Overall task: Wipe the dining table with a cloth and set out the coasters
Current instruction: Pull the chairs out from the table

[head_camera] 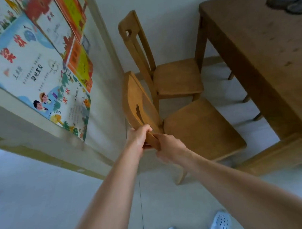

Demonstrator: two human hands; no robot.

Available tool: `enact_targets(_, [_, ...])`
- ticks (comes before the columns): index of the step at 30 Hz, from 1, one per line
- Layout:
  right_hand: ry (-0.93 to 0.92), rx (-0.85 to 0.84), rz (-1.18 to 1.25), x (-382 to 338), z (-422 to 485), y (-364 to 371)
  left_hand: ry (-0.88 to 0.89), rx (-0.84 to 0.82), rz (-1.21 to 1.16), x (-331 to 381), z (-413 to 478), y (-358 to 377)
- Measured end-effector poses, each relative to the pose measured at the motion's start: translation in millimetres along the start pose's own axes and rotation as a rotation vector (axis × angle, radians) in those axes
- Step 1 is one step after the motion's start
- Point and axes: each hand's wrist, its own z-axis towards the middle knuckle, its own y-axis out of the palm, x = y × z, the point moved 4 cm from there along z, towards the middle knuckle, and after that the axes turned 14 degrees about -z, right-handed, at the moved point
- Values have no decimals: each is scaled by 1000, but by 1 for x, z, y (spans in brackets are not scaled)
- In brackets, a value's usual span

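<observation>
Wooden chair (137,101): your left hand (138,138) and right hand (168,147) both grip its backrest. Grey cloth (288,5) sits on the tabletop (257,46), well apart from you. It looks soft and light, so probably bunch it anywhere.

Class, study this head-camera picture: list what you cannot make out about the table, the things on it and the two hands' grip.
- Dining table: head view, its right side is cut off by the frame edge.
- Grey item on it: blurred and partly cut off; cloth or not, unclear.
- Coasters: none in view.
- Right hand: motion-blurred on the near chair's back; single fingers cannot be told apart.
</observation>
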Motion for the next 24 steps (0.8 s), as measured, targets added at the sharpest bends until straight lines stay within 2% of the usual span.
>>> enact_targets(8, [66, 43, -117, 80, -14, -34, -1, -64, 0, -21, -20, 81])
enact_targets(15, [137, 184, -241, 146, -25, -60, -2, -127, 0, -40, -33, 151])
enact_targets(24, [251, 236, -220, 214, -41, -97, -19, -213, 72, -53, -44, 238])
